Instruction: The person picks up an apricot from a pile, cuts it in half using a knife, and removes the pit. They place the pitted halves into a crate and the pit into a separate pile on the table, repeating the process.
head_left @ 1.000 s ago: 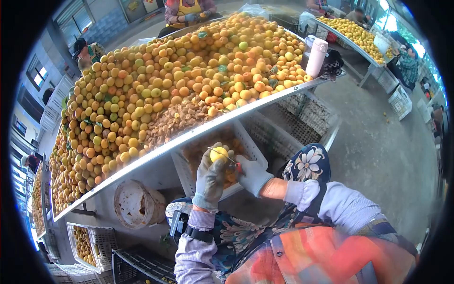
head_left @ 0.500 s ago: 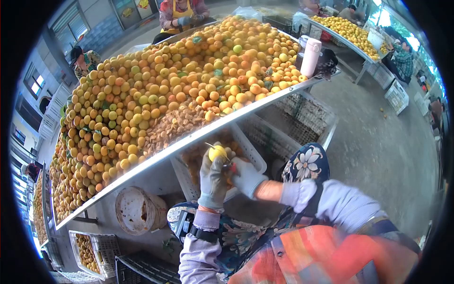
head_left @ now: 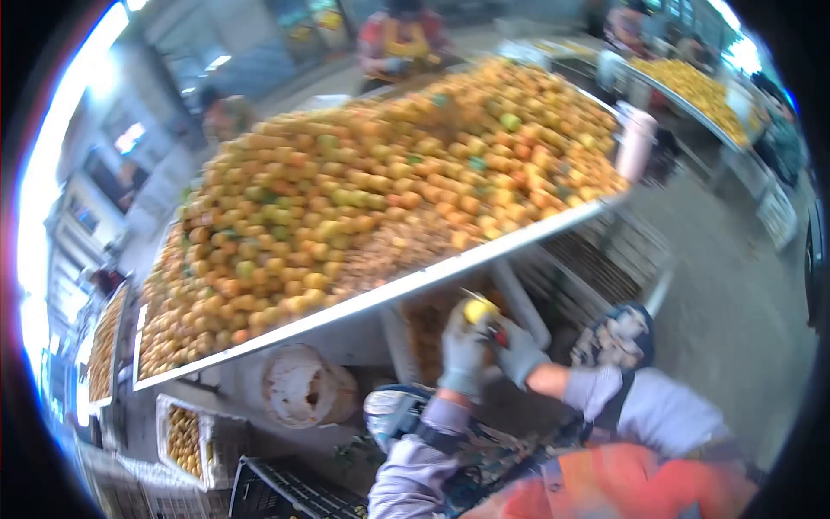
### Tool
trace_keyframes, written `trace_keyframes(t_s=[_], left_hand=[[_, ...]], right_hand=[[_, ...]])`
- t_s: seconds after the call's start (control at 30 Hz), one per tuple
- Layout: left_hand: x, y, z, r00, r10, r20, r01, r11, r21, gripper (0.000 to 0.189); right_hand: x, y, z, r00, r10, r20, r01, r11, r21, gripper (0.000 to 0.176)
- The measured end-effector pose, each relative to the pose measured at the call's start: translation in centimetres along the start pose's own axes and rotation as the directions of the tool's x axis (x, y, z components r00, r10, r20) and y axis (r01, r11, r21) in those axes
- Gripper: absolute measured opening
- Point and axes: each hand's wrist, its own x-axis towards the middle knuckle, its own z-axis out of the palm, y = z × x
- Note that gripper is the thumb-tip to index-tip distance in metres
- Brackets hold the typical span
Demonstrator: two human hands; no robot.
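Observation:
My left hand [head_left: 464, 356], in a pale glove, is closed around a yellow apricot [head_left: 481, 310]. Close beside it, my right hand [head_left: 522, 353], also gloved, grips a small red-handled tool [head_left: 499, 336] against the fruit. A thin pale curved piece sticks out near the top of the apricot; blur hides whether it belongs to the tool. Below the hands is a white crate [head_left: 523, 304] with brownish-orange contents. Beyond the metal-edged table [head_left: 415, 280] rises a large heap of apricots [head_left: 346, 182], with a patch of brown pits [head_left: 399, 246] near the front edge.
A stained white bucket [head_left: 298, 385] stands under the table at left. Nearby are a crate of apricots [head_left: 184, 441] and a black crate [head_left: 277, 489]. A pink bottle [head_left: 635, 143] stands at the table's right corner. Other people sit around the tables.
The whole view has shifted and blurred as the head turned left, so everything sits further right and lower. Both hands still hold the apricot and the red-handled tool close together.

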Motion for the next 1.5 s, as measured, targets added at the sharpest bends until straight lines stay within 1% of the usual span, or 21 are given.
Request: trace_keyframes(t_s=[0.03, 0.07, 0.13, 0.2, 0.27, 0.3, 0.4, 0.5, 0.53, 0.6, 0.63, 0.73, 0.8, 0.87, 0.97, 1.03, 1.1, 1.2, 1.37, 1.4, 1.5], left_hand=[[-0.2, -0.3, 0.5, 0.996, -0.087, -0.020, 0.082, 0.982, -0.167, 0.038], [-0.6, -0.6, 0.8, 0.983, -0.181, -0.016, 0.165, 0.927, -0.338, 0.037], [-0.8, -0.3, 0.2, 0.987, -0.161, 0.001, 0.153, 0.937, -0.313, 0.038], [-0.9, 1.7, 0.0, 0.990, -0.129, 0.056, 0.141, 0.914, -0.381, 0.046], [-0.3, 1.3, 0.7, 0.999, 0.025, -0.020, -0.029, 0.973, -0.230, 0.050], [-0.1, 1.5, 0.8, 0.999, 0.032, -0.026, -0.037, 0.971, -0.234, 0.050], [0.3, 1.4, 1.0, 0.998, 0.055, 0.044, -0.037, 0.943, -0.331, 0.057], [0.4, 0.3, 1.3, 0.999, 0.047, 0.021, -0.040, 0.965, -0.259, 0.045], [0.2, -0.4, 1.3, 0.999, 0.043, 0.017, -0.037, 0.965, -0.258, 0.045], [0.1, -1.2, 1.4, 0.990, -0.111, -0.081, 0.107, 0.993, -0.049, 0.041], [0.0, -1.3, 1.1, 0.978, -0.200, -0.060, 0.184, 0.960, -0.209, 0.037], [-0.1, -0.3, 0.7, 0.948, -0.311, -0.061, 0.287, 0.923, -0.256, 0.035], [-0.1, 0.8, 1.5, 0.966, -0.231, -0.114, 0.188, 0.934, -0.304, 0.034], [0.0, 1.1, 1.9, 0.974, -0.154, -0.168, 0.088, 0.934, -0.347, 0.033], [0.5, 0.8, 1.7, 0.979, -0.145, -0.140, 0.085, 0.927, -0.366, 0.035], [0.7, 0.3, 1.2, 0.984, -0.107, -0.141, 0.102, 0.994, -0.040, 0.034], [0.9, -1.9, 1.3, 0.980, -0.148, -0.135, 0.140, 0.988, -0.066, 0.034], [0.7, -2.5, 1.3, 0.961, -0.248, -0.125, 0.229, 0.962, -0.146, 0.035], [0.2, -1.8, 1.5, 0.941, -0.309, -0.137, 0.276, 0.936, -0.218, 0.038], [0.4, -1.7, 1.5, 0.956, -0.244, -0.161, 0.226, 0.967, -0.118, 0.036], [0.7, -1.6, 1.4, 0.964, -0.209, -0.165, 0.212, 0.977, 0.002, 0.034]], right_hand=[[0.0, 3.1, 2.7, 0.992, -0.062, -0.108, 0.071, 0.995, 0.077, 0.033], [-0.4, 3.2, 2.9, 0.992, 0.127, 0.015, -0.127, 0.992, -0.028, 0.031], [-0.6, 1.4, 2.3, 0.991, 0.107, 0.080, -0.120, 0.978, 0.169, 0.026], [-0.1, -1.8, -0.5, 0.969, 0.149, 0.196, -0.179, 0.973, 0.143, 0.023], [0.1, -5.5, -3.3, 0.938, 0.174, 0.300, -0.228, 0.961, 0.155, 0.019], [1.0, -3.5, -3.1, 0.960, 0.063, 0.273, -0.086, 0.994, 0.073, 0.016], [1.9, -0.9, -3.3, 0.961, 0.049, 0.272, -0.040, 0.998, -0.040, 0.019], [0.9, -1.1, -1.3, 0.988, 0.009, 0.156, -0.031, 0.989, 0.142, 0.017], [0.4, -0.8, -0.3, 0.999, 0.006, 0.043, -0.017, 0.959, 0.284, 0.017], [0.2, 0.7, 1.5, 0.999, 0.046, 0.023, -0.050, 0.972, 0.230, 0.019], [-0.2, 0.7, 2.2, 0.999, 0.042, 0.010, -0.043, 0.983, 0.179, 0.019], [-0.1, 0.9, 2.2, 0.999, 0.039, 0.034, -0.044, 0.983, 0.181, 0.020], [0.7, -0.4, 0.3, 0.958, 0.178, 0.226, -0.241, 0.926, 0.292, 0.019], [1.2, 0.1, -0.5, 0.948, 0.189, 0.257, -0.244, 0.949, 0.202, 0.019], [1.9, 0.8, -0.9, 0.978, 0.069, 0.197, -0.078, 0.996, 0.037, 0.020], [1.4, 1.7, -0.7, 0.972, 0.127, 0.196, -0.154, 0.979, 0.130, 0.018], [0.6, 1.5, 0.4, 0.962, 0.191, 0.196, -0.233, 0.947, 0.221, 0.016], [0.4, 2.2, 2.8, 0.999, 0.030, -0.030, -0.019, 0.953, 0.301, 0.017], [0.9, 1.3, 0.6, 0.969, 0.175, 0.176, -0.196, 0.974, 0.112, 0.021], [1.1, 1.7, 0.5, 0.944, 0.221, 0.246, -0.249, 0.965, 0.088, 0.020], [0.4, -0.1, 0.5, 0.925, 0.276, 0.263, -0.353, 0.879, 0.320, 0.012]])
